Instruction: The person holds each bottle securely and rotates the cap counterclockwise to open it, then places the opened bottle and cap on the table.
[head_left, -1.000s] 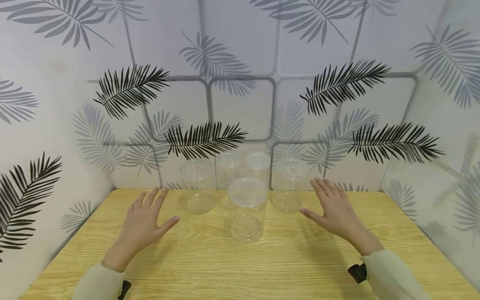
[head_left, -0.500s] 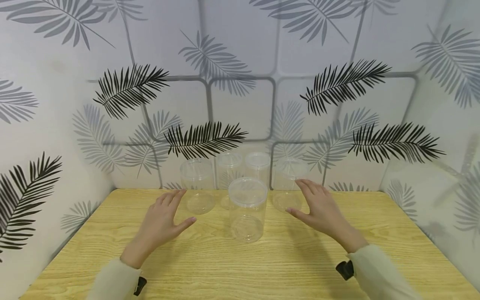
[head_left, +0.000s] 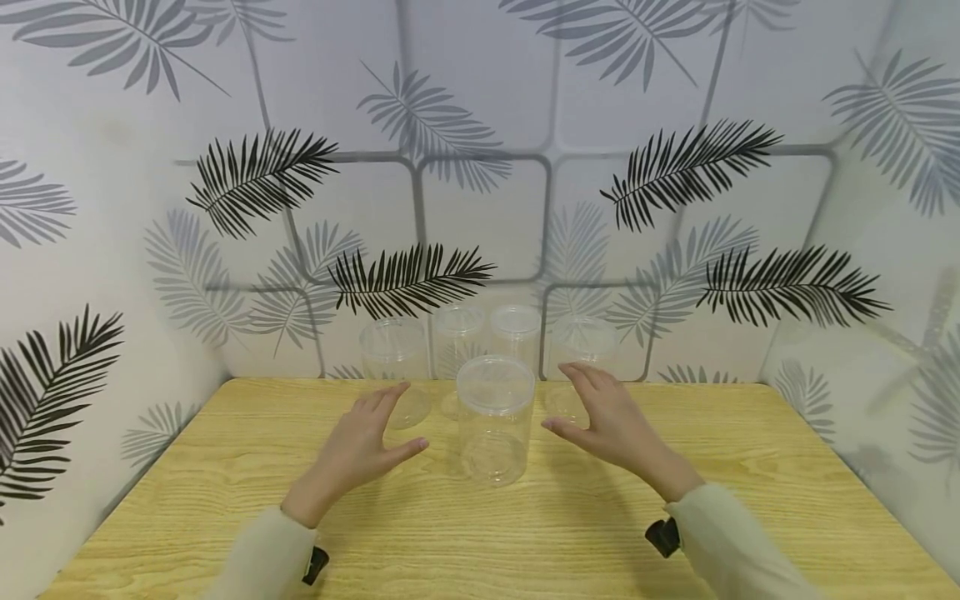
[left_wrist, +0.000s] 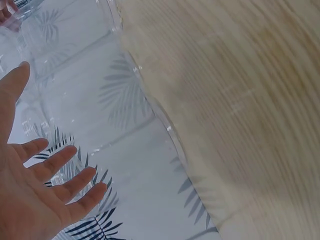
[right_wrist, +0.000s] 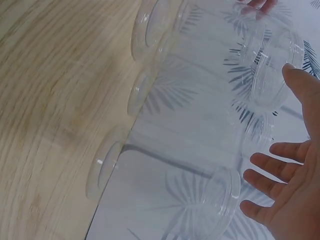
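Note:
A clear lidded jar stands upright at the front of a group on the table, between my two hands. My left hand, fingers spread and relaxed, is to its left with a gap between. On the other side my right hand reaches toward it, thumb and fingers apart and holding nothing. Behind are a wide jar on the left, a wide jar on the right partly covered by my right fingers, and two narrower jars, one beside the other. Both wrist views show empty palms.
The jars stand on a light wood-grain table. Close behind its far edge rises a wall with leaf-patterned covering, which continues along both sides. Each sleeve cuff has a small black device, such as the right one.
Both hands have moved inward toward the front jar, the left one rightward and the right one leftward. The jars have stayed in place.

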